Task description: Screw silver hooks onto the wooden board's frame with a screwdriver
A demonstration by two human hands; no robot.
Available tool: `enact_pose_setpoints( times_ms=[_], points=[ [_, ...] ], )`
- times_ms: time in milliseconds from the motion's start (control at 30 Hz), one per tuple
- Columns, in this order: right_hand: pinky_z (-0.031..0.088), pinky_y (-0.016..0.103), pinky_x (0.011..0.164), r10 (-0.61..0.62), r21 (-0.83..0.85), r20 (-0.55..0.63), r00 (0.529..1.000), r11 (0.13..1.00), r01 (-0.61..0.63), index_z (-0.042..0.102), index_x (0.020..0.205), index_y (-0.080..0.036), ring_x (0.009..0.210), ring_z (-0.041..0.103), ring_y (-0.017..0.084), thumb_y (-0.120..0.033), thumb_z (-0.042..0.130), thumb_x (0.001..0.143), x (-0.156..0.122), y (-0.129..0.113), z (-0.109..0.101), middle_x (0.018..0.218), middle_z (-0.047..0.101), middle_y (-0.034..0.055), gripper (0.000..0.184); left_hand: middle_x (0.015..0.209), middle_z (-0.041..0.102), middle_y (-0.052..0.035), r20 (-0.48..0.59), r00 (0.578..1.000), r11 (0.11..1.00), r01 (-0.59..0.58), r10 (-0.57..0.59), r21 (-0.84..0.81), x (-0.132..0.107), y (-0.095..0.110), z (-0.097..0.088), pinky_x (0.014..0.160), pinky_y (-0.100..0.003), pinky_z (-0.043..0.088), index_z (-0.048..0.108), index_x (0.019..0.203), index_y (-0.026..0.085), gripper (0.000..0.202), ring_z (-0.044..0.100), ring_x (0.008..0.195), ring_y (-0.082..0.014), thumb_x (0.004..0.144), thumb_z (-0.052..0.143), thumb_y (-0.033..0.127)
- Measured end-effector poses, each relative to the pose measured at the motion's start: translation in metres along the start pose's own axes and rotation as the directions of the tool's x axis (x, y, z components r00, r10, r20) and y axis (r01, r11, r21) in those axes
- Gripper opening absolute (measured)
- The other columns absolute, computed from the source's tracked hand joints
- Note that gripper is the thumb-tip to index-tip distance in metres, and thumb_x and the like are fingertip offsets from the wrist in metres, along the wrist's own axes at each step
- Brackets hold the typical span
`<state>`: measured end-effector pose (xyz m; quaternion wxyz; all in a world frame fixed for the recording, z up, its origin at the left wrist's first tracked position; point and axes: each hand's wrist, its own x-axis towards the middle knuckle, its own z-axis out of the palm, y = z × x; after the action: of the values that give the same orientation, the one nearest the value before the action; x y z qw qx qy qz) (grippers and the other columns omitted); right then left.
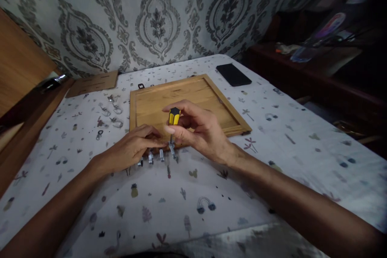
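At the near edge of the wooden panel [169, 98], seen from my head camera, my right hand [201, 131] pinches the yellow-and-black handle of a screwdriver [174, 117] between thumb and fingers. I have it nearly upright, its shaft running down to a metal fitting [172, 149] at that edge, the rightmost in a short row; whether the tip sits in a screw I cannot tell. My left hand [130, 147] lies on the panel's edge just left of the shaft, fingers bent and close together, fingertips near the fitting; I cannot tell whether they pinch anything. Below those fingers, more metal clips [150, 157] stick out from the edge. The panel lies flat on a white patterned tablecloth [193, 193]. Left of it are small clear packets [115, 107], and beyond those some brown cardboard [93, 83]. A flat black object [234, 74] lies past the panel's far right corner. Patterned wallpaper [159, 20] rises behind.
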<state>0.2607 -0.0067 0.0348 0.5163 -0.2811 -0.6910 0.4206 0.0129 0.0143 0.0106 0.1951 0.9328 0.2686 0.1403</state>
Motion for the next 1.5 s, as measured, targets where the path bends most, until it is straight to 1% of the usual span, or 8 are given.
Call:
enact_pose_setpoints(
  times_ms=[133, 233, 467, 667, 867, 1100, 1267, 1500],
  points=[
    [0.049, 0.024, 0.058, -0.042, -0.034, 0.088, 0.995, 0.998, 0.045, 0.061, 0.083, -0.020, 0.072, 0.058, 0.013, -0.050, 0.069, 0.099, 0.0037, -0.0068, -0.0036, 0.077, 0.057, -0.0005, 0.035, 0.126, 0.068, -0.0079, -0.001, 1.000, 1.000, -0.013, 0.013, -0.017, -0.0004, -0.0015, 0.0002, 0.100, -0.043, 0.058, 0.074, 0.133, 0.032, 0.046, 0.064, 0.117, -0.0241, 0.105, 0.047, 0.008],
    [0.046, 0.023, 0.056, -0.089, -0.062, 0.079, 0.993, 0.994, 0.094, 0.060, 0.079, -0.019, 0.066, 0.055, 0.011, -0.049, 0.071, 0.098, 0.0044, -0.0064, -0.0051, 0.077, 0.056, -0.0009, 0.038, 0.128, 0.066, -0.0085, -0.012, 0.999, 0.999, -0.035, 0.035, -0.008, -0.0012, -0.0027, 0.0007, 0.100, -0.042, 0.057, 0.073, 0.134, 0.031, 0.049, 0.063, 0.118, -0.0237, 0.105, 0.043, 0.005],
    [0.035, 0.022, 0.047, 0.026, -0.012, 0.056, 0.998, 1.000, -0.025, 0.054, 0.080, -0.021, 0.050, 0.046, 0.008, -0.053, 0.077, 0.092, 0.0011, -0.0014, -0.0043, 0.060, 0.048, -0.0079, 0.042, 0.133, 0.067, -0.0098, -0.004, 0.999, 0.999, -0.039, 0.039, -0.031, -0.0015, -0.0035, 0.0007, 0.105, -0.047, 0.056, 0.073, 0.134, 0.031, 0.048, 0.063, 0.122, -0.0260, 0.104, 0.045, 0.007],
    [0.035, 0.024, 0.050, -0.050, -0.041, -0.007, 0.999, 0.998, 0.050, 0.049, 0.074, -0.022, 0.055, 0.044, 0.009, -0.054, 0.080, 0.088, 0.0030, -0.0004, -0.0018, 0.064, 0.048, -0.0065, 0.047, 0.137, 0.066, -0.0102, 0.001, 1.000, 0.999, -0.028, 0.028, -0.028, -0.0012, -0.0011, -0.0014, 0.105, -0.046, 0.057, 0.073, 0.135, 0.029, 0.049, 0.063, 0.125, -0.0258, 0.104, 0.044, 0.006],
    [0.035, 0.024, 0.052, -0.051, -0.029, 0.003, 0.999, 0.998, 0.051, 0.049, 0.076, -0.022, 0.058, 0.043, 0.009, -0.052, 0.078, 0.092, 0.0019, 0.0008, -0.0008, 0.067, 0.047, -0.0061, 0.044, 0.138, 0.066, -0.0086, -0.023, 0.999, 0.998, -0.043, 0.042, -0.034, -0.0022, -0.0011, -0.0012, 0.103, -0.043, 0.057, 0.072, 0.137, 0.033, 0.050, 0.063, 0.125, -0.0250, 0.104, 0.045, 0.007],
    [0.039, 0.029, 0.057, -0.130, -0.136, -0.079, 0.988, 0.984, 0.118, 0.047, 0.076, -0.024, 0.063, 0.044, 0.013, -0.048, 0.071, 0.098, -0.0015, -0.0049, -0.0013, 0.073, 0.046, -0.0031, 0.041, 0.137, 0.065, -0.0074, 0.008, 1.000, 0.998, -0.014, 0.014, -0.062, -0.0024, -0.0036, -0.0007, 0.108, -0.047, 0.055, 0.072, 0.137, 0.035, 0.048, 0.062, 0.128, -0.0245, 0.105, 0.046, 0.008],
    [0.036, 0.029, 0.058, -0.183, -0.191, -0.032, 0.983, 0.966, 0.173, 0.044, 0.077, -0.024, 0.061, 0.039, 0.012, -0.044, 0.068, 0.100, -0.0009, -0.0004, -0.0027, 0.071, 0.040, -0.0053, 0.039, 0.139, 0.064, -0.0087, 0.018, 1.000, 0.999, -0.001, 0.002, -0.050, -0.0038, -0.0049, -0.0003, 0.111, -0.050, 0.053, 0.073, 0.135, 0.032, 0.049, 0.061, 0.128, -0.0255, 0.106, 0.042, 0.008],
    [0.035, 0.027, 0.058, -0.233, -0.233, -0.005, 0.973, 0.946, 0.225, 0.043, 0.078, -0.024, 0.060, 0.038, 0.010, -0.040, 0.065, 0.102, 0.0001, 0.0020, -0.0029, 0.071, 0.039, -0.0064, 0.037, 0.139, 0.063, -0.0080, 0.012, 1.000, 0.999, -0.001, 0.002, -0.049, -0.0048, -0.0059, 0.0000, 0.111, -0.048, 0.053, 0.073, 0.135, 0.034, 0.047, 0.061, 0.129, -0.0258, 0.107, 0.044, 0.010]
  ],
)
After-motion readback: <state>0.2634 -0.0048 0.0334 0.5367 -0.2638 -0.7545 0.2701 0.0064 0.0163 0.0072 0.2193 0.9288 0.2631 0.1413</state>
